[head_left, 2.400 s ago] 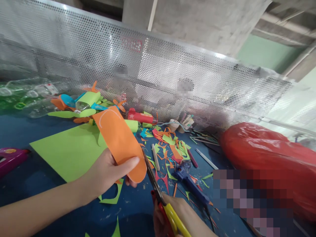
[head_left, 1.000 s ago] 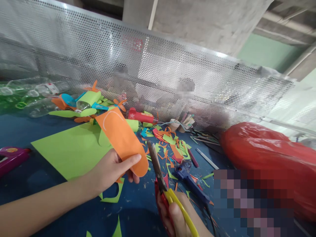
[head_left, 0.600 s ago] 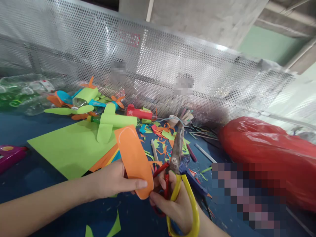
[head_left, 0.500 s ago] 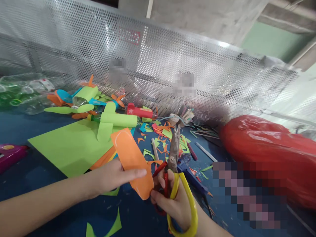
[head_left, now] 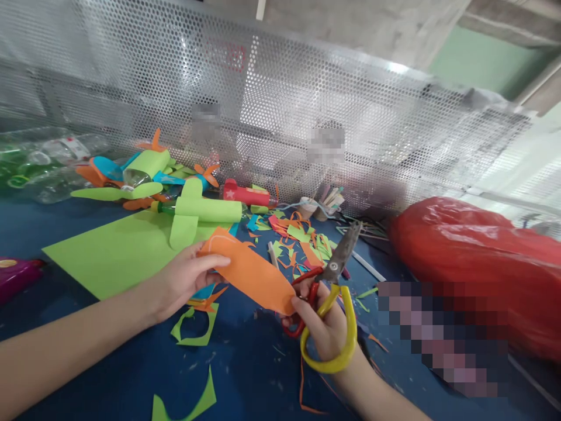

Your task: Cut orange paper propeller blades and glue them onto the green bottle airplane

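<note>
An orange paper strip [head_left: 252, 275] with one rounded end and a white curved line drawn at the other is stretched between my hands. My left hand [head_left: 186, 283] pinches it near the marked end, thumb on top. At the rounded end, my right hand [head_left: 322, 327] holds the strip between thumb and fingers. That same hand keeps scissors [head_left: 337, 269] with one red and one yellow handle, their blades together and pointing away, up and to the right. Beyond my left hand lie a large green sheet [head_left: 118, 251] and a green paper-wrapped bottle plane [head_left: 208, 210].
Coloured scraps [head_left: 302, 234] litter the middle of the blue table [head_left: 245, 374]. A red plastic bag [head_left: 477, 269] bulges at right. Plastic bottles [head_left: 56, 164] and a magenta tool [head_left: 17, 278] are at left. A perforated metal panel [head_left: 280, 105] stands behind.
The scissors have come away from the strip's edge and turned in my right hand, which now grips the rounded end. My left hand has shifted to the marked end.
</note>
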Tool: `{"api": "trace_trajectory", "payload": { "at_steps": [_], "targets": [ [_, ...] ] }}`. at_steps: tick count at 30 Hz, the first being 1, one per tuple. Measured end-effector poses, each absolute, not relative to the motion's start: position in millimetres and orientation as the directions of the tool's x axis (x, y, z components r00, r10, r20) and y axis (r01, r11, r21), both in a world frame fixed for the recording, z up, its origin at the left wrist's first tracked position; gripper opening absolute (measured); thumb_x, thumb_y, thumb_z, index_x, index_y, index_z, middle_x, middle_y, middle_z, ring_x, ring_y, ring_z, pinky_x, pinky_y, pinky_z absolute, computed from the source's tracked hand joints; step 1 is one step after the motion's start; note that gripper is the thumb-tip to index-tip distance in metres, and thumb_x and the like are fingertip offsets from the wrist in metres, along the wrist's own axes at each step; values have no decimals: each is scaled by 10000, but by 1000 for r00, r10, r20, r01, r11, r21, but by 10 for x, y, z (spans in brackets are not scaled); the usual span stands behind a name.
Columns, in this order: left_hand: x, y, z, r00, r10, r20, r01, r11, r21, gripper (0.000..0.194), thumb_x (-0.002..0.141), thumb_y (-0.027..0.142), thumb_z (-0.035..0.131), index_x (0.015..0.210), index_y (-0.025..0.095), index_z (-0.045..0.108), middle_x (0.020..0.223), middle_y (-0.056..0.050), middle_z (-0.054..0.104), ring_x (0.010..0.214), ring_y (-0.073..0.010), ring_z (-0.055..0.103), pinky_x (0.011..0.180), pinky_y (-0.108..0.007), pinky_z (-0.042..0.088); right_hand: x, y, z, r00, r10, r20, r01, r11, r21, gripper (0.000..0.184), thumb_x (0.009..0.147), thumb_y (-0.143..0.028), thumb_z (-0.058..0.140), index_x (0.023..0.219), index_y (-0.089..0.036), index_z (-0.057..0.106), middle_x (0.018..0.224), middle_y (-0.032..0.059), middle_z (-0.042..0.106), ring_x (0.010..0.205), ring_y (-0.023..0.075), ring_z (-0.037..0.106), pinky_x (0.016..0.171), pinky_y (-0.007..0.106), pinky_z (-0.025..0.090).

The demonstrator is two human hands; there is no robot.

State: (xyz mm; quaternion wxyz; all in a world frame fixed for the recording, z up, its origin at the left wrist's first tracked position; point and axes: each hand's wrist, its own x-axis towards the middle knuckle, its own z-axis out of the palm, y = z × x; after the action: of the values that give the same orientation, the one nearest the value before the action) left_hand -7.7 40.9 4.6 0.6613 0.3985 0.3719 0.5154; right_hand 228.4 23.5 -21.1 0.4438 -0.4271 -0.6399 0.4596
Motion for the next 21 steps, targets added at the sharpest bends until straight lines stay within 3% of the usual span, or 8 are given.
{"api": "trace_trajectory", "payload": {
  "at_steps": [2, 5, 9, 12, 15, 21],
  "targets": [
    [-106, 412, 77, 206, 971, -122, -479, 208, 853, 120, 799, 238, 615, 864, 179, 698, 842, -40, 750, 725, -177, 681, 659, -267, 544, 2287, 252, -176, -197, 964, 179, 106, 203, -973, 270, 815, -421, 585, 795, -256, 372, 708, -15, 479, 475, 149, 535, 470, 322, 476],
    [-157, 403, 153, 269, 936, -226, -596, 346, 724, 473, 862, 538, 449, 827, 145, 711, 741, -96, 746, 643, -234, 687, 585, -326, 542, 2280, 241, -104, -165, 969, 186, 59, 197, -979, 242, 774, -349, 626, 773, -267, 399, 680, -16, 476, 475, 155, 513, 473, 336, 463],
    [-203, 422, 166, 489, 806, -334, -458, 563, 688, 744, 799, 737, 371, 875, 92, 734, 724, -132, 748, 602, -231, 686, 556, -302, 527, 2253, 174, -58, -230, 962, 150, 12, 157, -988, 198, 724, -267, 621, 767, -255, 428, 688, -26, 477, 449, 119, 465, 438, 286, 423],
    [-183, 424, 77, 692, 657, -299, -216, 584, 783, 707, 805, 714, 414, 946, 96, 727, 759, -131, 754, 576, -207, 693, 510, -251, 502, 2208, 117, -53, -268, 957, 112, 17, 121, -992, 161, 684, -216, 590, 762, -232, 451, 683, -43, 457, 439, 88, 420, 392, 224, 364],
    [-119, 355, -3, 803, 536, -260, -54, 500, 864, 559, 795, 629, 553, 1024, 138, 691, 794, -112, 755, 557, -194, 706, 443, -200, 465, 2162, 81, -38, -288, 950, 117, 98, 151, -984, 126, 663, -160, 580, 749, -208, 501, 699, -32, 489, 525, 101, 451, 463, 223, 392],
    [-7, 172, 15, 796, 522, -305, 105, 378, 920, 396, 742, 504, 703, 950, 168, 697, 733, -38, 725, 547, -154, 663, 495, -213, 482, 2146, 75, -31, -309, 944, 113, 105, 152, -983, 99, 759, -222, 637, 803, -205, 550, 776, -11, 547, 694, 137, 515, 641, 251, 433]
  ]
}}
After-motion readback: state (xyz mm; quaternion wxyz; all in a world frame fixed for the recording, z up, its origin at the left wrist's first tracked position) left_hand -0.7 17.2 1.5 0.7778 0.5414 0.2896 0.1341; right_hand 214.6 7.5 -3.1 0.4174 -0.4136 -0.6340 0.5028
